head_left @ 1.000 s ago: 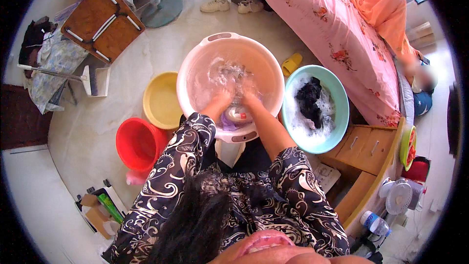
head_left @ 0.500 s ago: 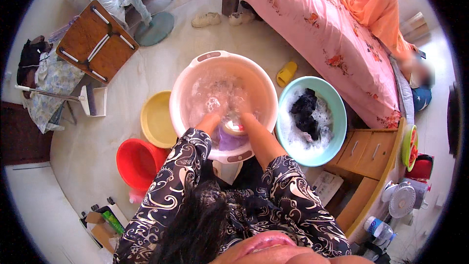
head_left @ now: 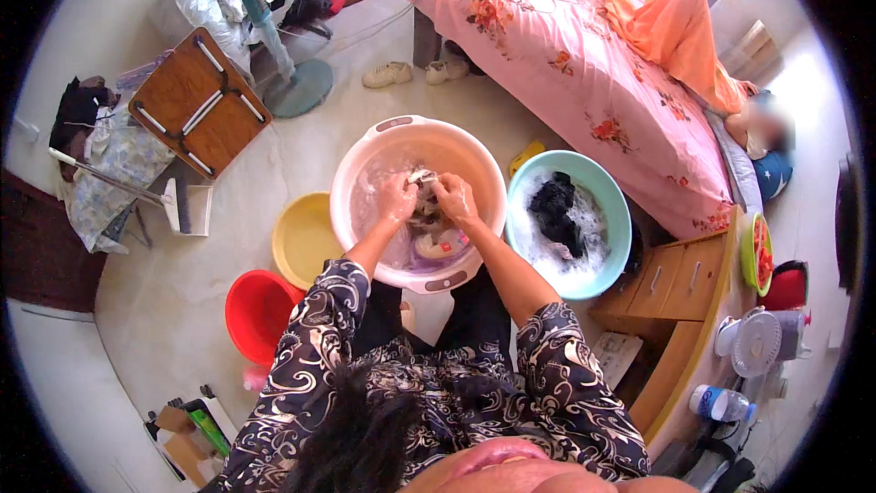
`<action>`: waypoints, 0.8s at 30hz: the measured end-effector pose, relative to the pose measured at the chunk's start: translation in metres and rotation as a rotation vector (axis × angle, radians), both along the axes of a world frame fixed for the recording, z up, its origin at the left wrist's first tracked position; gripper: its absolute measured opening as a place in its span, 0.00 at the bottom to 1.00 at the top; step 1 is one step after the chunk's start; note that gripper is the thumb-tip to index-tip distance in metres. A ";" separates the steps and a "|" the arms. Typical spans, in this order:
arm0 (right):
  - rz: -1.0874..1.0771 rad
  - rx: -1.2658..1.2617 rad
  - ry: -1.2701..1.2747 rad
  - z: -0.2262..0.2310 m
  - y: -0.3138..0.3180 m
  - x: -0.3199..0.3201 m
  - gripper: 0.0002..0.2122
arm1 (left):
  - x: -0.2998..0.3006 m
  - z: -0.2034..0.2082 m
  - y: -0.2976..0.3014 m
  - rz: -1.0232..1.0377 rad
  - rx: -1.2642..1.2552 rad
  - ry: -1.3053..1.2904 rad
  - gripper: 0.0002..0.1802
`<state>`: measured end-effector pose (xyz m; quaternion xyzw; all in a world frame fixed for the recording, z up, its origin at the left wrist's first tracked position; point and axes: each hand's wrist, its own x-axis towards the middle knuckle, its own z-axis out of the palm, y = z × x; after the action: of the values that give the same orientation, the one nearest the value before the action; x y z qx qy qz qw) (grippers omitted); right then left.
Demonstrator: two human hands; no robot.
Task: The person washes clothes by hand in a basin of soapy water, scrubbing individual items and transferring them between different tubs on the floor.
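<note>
Between my left hand [head_left: 397, 198] and my right hand [head_left: 454, 199] is a wet, crumpled piece of laundry [head_left: 423, 181], whitish and dark, with its lower part hanging toward the water. The fingers of both hands are closed on it. I hold it over a pink basin [head_left: 489, 184] of cloudy, sudsy water in front of me. Near my right wrist, at the basin's near side, lies a pale item with red and blue spots [head_left: 449, 246], beside something purple [head_left: 422, 262].
Right of the basin stands a turquoise basin [head_left: 623, 224] holding black clothes [head_left: 558, 210] in foam. A yellow basin [head_left: 297, 242] and a red bucket [head_left: 260, 310] stand left. Beyond are a yellow slipper [head_left: 525, 157], a bed [head_left: 584, 100] with a person on it, and a wooden cabinet [head_left: 671, 278].
Both hands have come up out of the water and now grip the crumpled laundry between them. The view has shifted slightly.
</note>
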<state>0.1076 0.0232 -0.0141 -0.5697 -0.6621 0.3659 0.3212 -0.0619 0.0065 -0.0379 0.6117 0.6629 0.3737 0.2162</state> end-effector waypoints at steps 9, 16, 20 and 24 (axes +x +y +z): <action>0.062 0.134 0.029 0.053 -0.024 0.013 0.15 | -0.004 0.043 0.004 0.258 -0.222 -0.979 0.16; -0.018 0.038 -0.362 0.054 -0.045 0.011 0.22 | 0.007 0.051 -0.040 0.006 -0.030 0.001 0.20; 0.064 -0.044 -0.534 0.039 -0.053 -0.005 0.28 | 0.026 0.060 -0.068 -0.078 -0.170 0.548 0.34; 0.141 -0.039 -0.594 0.010 -0.052 -0.011 0.27 | 0.030 0.051 -0.063 -0.145 -0.366 0.653 0.32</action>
<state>0.0970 -0.0287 -0.0043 -0.6107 -0.7577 0.2173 0.0763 -0.0322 -0.0567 0.0126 0.6953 0.7075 0.0184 0.1251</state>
